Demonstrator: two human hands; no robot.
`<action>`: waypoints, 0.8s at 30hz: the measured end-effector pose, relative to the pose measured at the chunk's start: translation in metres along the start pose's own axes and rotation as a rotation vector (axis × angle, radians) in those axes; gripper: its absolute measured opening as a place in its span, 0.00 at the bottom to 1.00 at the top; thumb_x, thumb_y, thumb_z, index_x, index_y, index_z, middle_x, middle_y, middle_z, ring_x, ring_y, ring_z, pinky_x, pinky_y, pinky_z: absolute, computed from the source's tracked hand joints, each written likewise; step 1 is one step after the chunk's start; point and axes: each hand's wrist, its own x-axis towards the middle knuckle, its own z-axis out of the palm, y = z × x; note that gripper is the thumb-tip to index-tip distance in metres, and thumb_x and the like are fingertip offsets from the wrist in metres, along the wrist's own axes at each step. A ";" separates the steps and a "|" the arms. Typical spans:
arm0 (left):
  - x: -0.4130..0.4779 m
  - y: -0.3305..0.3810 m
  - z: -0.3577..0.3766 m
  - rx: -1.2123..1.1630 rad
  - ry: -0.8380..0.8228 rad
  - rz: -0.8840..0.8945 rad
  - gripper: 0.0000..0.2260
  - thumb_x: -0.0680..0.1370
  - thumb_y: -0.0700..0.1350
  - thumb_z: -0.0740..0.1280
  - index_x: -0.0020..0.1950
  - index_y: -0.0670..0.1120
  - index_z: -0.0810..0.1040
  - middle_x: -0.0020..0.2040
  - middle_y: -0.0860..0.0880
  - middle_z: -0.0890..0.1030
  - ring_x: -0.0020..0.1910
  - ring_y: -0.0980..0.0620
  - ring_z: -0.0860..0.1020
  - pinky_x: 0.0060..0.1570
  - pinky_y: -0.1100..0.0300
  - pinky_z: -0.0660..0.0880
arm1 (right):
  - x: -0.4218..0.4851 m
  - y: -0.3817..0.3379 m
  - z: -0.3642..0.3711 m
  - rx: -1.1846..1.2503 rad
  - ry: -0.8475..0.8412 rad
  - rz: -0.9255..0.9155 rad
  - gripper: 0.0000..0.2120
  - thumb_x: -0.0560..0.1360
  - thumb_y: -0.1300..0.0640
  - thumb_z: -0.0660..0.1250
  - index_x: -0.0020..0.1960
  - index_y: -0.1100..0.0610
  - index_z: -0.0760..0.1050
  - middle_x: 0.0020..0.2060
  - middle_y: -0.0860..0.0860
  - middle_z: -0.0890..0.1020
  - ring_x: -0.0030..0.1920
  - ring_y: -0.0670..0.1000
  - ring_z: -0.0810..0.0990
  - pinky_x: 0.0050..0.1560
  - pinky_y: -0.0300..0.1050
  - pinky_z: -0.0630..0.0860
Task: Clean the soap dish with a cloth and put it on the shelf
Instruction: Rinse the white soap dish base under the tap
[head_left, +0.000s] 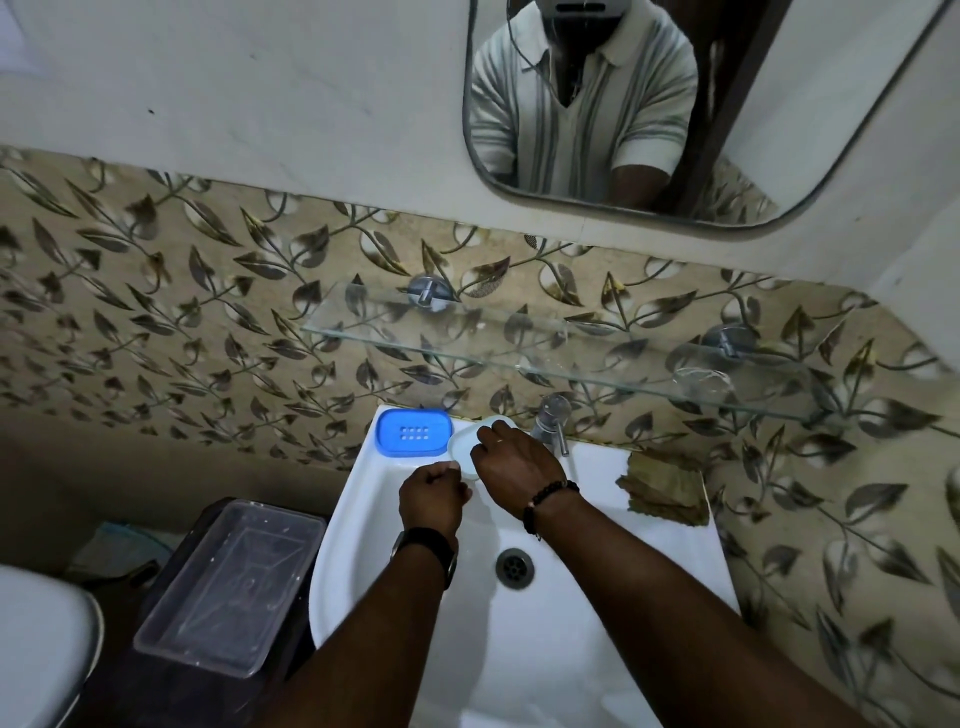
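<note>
A pale, translucent oval soap dish (460, 448) is held over the back left of the white sink (597, 623). My left hand (434, 500) is a closed fist gripping its near edge. My right hand (511, 462) lies over its right side with fingers curled on the rim, hiding much of it. A blue perforated soap tray (413, 432) rests on the sink's rear left corner, just left of the pale dish. A brown crumpled cloth (665, 491) lies on the sink's right rear ledge, apart from both hands. The glass shelf (519, 365) is fixed to the wall above the sink.
A chrome tap (550, 420) stands right behind my right hand. The drain (514, 569) is in the basin below my wrists. A clear plastic box (234, 582) sits on a dark stand left of the sink, a toilet (41, 649) beyond it. A mirror (779, 104) hangs above the shelf.
</note>
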 end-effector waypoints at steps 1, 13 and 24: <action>-0.003 0.002 0.000 -0.004 -0.009 0.010 0.07 0.75 0.36 0.69 0.40 0.44 0.84 0.36 0.45 0.85 0.36 0.45 0.83 0.44 0.54 0.81 | -0.002 -0.001 -0.004 -0.005 0.022 -0.007 0.07 0.55 0.61 0.77 0.31 0.55 0.80 0.33 0.51 0.81 0.36 0.52 0.81 0.30 0.41 0.75; -0.052 0.018 -0.003 -0.079 -0.138 0.056 0.05 0.77 0.35 0.67 0.46 0.39 0.83 0.44 0.38 0.84 0.41 0.40 0.82 0.43 0.52 0.80 | -0.041 -0.005 -0.037 0.041 0.277 -0.050 0.06 0.66 0.65 0.65 0.33 0.58 0.78 0.33 0.54 0.79 0.37 0.55 0.79 0.35 0.46 0.76; -0.111 0.033 -0.014 -0.020 -0.229 0.128 0.05 0.77 0.34 0.66 0.46 0.39 0.82 0.41 0.41 0.86 0.43 0.42 0.84 0.41 0.54 0.81 | -0.084 -0.013 -0.056 0.096 0.459 -0.011 0.07 0.69 0.67 0.64 0.34 0.58 0.76 0.33 0.54 0.77 0.35 0.55 0.76 0.34 0.48 0.71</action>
